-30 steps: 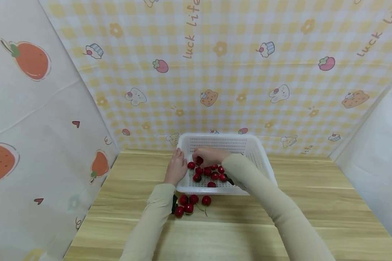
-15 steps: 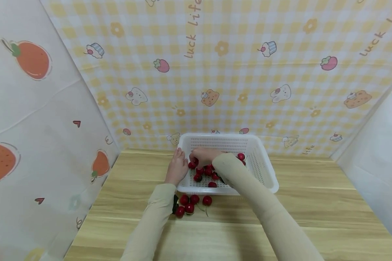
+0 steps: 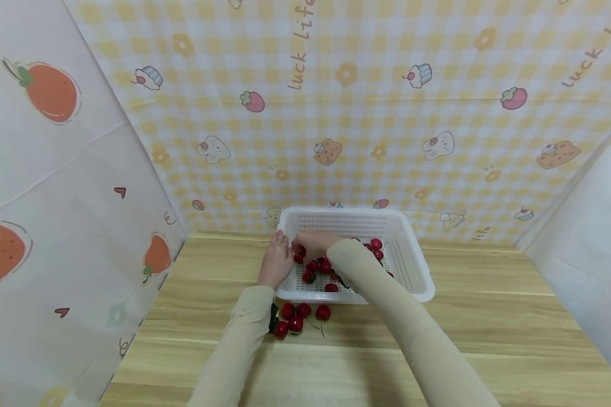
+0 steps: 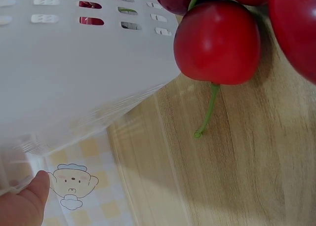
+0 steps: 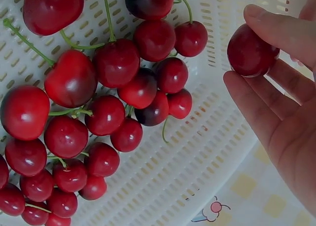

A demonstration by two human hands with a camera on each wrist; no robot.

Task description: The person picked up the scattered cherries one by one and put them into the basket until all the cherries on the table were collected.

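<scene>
My right hand [image 5: 291, 97] pinches a dark red cherry [image 5: 251, 51] between thumb and fingers, as the right wrist view shows. In the head view this hand is low inside the white plastic basket [image 3: 418, 265], near its left wall. Many red cherries [image 5: 74, 78], several with green stems, lie on the basket floor. My left hand [image 3: 276, 261] grips the basket's left rim. Only a fingertip [image 4: 37, 191] of it appears at the lower left of the left wrist view. Several loose cherries [image 3: 295, 324] lie on the table in front of the basket, beside the left wrist.
The basket stands on a wood-grain table [image 3: 489, 316], close to a yellow checked cloth [image 3: 346, 124] hung behind it. A white printed cloth [image 3: 91, 186] hangs at the left and another white cloth [image 3: 601, 249] at the right.
My right hand has moved slightly left toward the basket's left wall, with a cherry in its fingers. More cherries on the right show from behind the sleeve. My left hand stays put.
</scene>
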